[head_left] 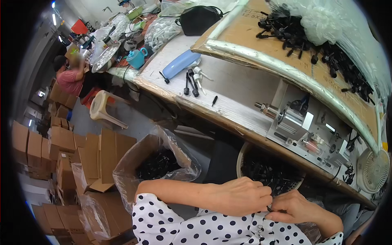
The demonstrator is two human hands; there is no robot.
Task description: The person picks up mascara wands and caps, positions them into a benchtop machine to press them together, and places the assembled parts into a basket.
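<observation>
My left hand (241,197) is closed, its fingers curled, and reaches across my lap to meet my right hand (295,207). The right hand is closed too, thumb and fingers pinched together. A small black part (269,209) peeks out at the fingertips where the hands meet; most of it is hidden. What sits inside the left fingers cannot be seen. Just beyond the hands stands a round basket (240,165) holding many black mascara wands (271,173). Left of my forearm, a plastic-lined carton (179,153) holds more black pieces (159,164).
A metal bench fixture (294,122) sits on the white table (163,81), near several loose wands (192,81) and a blue tray (179,63). Above it, a cardboard-covered shelf (245,32) carries piled wands. A fan (373,169) stands right; cartons (61,141) and a stool (104,108) stand left.
</observation>
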